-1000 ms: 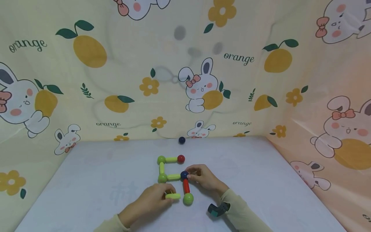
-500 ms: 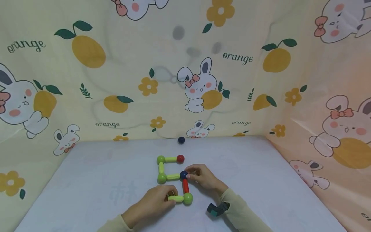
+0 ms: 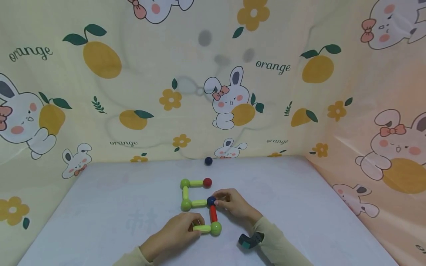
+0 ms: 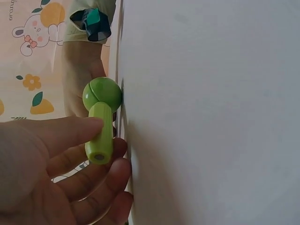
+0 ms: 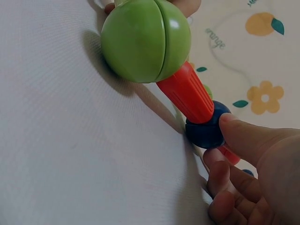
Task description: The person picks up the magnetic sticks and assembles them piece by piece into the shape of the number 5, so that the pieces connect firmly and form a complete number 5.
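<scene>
My left hand (image 3: 179,229) pinches a yellow-green magnetic stick (image 4: 99,140) between thumb and fingers. The stick's far end touches a large green ball (image 3: 216,228). From that ball a red stick (image 5: 187,91) runs to a blue ball (image 3: 211,201), which my right hand (image 3: 235,204) pinches with thumb and fingers. Leftward from the blue ball, another yellow-green stick (image 3: 199,203) reaches a green ball (image 3: 186,204). An upright stick (image 3: 185,193) links it to a second green ball (image 3: 184,183), and a further stick (image 3: 196,183) leads to a red ball (image 3: 207,182).
A loose dark blue ball (image 3: 208,160) lies at the back of the white table (image 3: 283,184), near the patterned cloth (image 3: 186,118). This cloth also covers the sides. A dark band (image 3: 251,240) is on the right sleeve.
My left hand has shifted slightly right with the yellow-green stick, which was apart from the large green ball and now meets it. The right hand has stayed at the blue ball.
</scene>
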`<state>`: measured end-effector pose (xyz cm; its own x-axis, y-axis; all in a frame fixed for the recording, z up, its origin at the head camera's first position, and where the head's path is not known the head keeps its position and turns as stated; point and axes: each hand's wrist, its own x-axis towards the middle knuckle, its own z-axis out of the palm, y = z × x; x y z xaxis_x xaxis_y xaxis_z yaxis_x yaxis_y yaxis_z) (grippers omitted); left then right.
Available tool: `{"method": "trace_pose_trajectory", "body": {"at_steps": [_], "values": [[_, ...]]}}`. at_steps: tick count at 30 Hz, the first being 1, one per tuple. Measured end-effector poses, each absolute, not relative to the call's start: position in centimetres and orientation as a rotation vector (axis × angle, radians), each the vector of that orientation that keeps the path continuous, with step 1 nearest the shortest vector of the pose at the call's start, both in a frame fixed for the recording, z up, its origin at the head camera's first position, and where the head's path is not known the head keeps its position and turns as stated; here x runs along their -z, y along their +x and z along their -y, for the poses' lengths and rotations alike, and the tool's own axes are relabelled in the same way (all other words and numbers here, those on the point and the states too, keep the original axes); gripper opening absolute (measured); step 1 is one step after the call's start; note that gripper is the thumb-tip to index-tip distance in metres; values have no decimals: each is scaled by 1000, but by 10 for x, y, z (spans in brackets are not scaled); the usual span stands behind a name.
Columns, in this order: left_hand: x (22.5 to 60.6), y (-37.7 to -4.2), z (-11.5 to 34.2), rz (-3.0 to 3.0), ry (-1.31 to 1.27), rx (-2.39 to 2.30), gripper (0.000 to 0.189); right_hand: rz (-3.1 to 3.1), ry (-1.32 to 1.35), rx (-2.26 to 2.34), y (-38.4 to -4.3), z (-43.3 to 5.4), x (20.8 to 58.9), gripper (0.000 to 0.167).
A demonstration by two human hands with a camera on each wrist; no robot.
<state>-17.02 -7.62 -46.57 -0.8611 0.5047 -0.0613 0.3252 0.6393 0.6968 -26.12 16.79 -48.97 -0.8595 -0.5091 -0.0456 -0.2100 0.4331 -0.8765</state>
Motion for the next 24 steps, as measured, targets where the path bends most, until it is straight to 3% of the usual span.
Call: {"method": "trace_pose_trajectory", "body": {"at_steps": [12,24], "values": [[463,-178,82,-2466,633,-1103,27,-2374,-656,1399,-263,-170,490,30],[461,-178,85,-2432,633,-1130,25,-2368,-624,1378,-264,-172,489,30]]}}
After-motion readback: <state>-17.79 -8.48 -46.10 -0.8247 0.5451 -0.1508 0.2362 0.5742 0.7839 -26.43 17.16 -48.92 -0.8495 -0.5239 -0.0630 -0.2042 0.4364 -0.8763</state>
